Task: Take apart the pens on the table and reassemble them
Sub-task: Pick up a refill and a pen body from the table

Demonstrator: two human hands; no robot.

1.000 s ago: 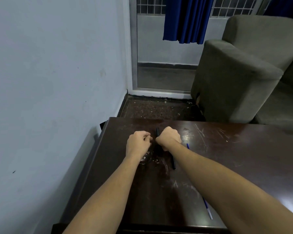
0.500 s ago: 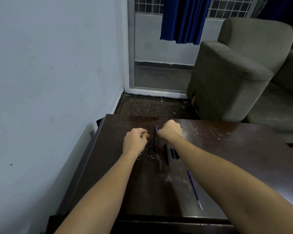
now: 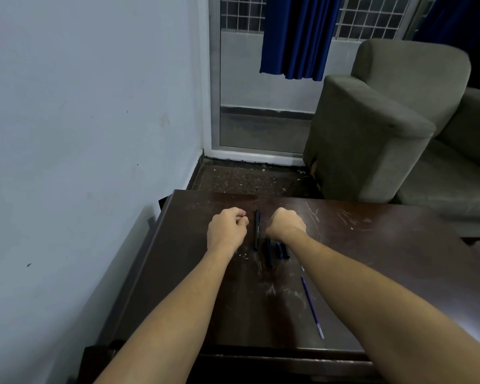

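Note:
On the dark wooden table (image 3: 372, 245) my left hand (image 3: 226, 228) and my right hand (image 3: 286, 224) rest as fists, a little apart. Nothing shows inside either fist. A black pen (image 3: 257, 230) lies lengthwise between them, touching neither. Just nearer to me lies a black pen barrel (image 3: 268, 252), with two short dark blue pieces (image 3: 281, 250) beside it, close to my right wrist. A thin blue refill (image 3: 312, 306) lies further toward the near edge, partly beside my right forearm.
A pale wall runs along the table's left side. Beyond the far edge are a speckled floor, a grey armchair (image 3: 372, 134) at the right and a glass door with a blue curtain (image 3: 297, 37). Scratches and white specks mark the tabletop.
My fists, close together over the black pen a second ago, have moved apart, leaving the pen lying bare between them. The camera has tilted, shifting the view slightly.

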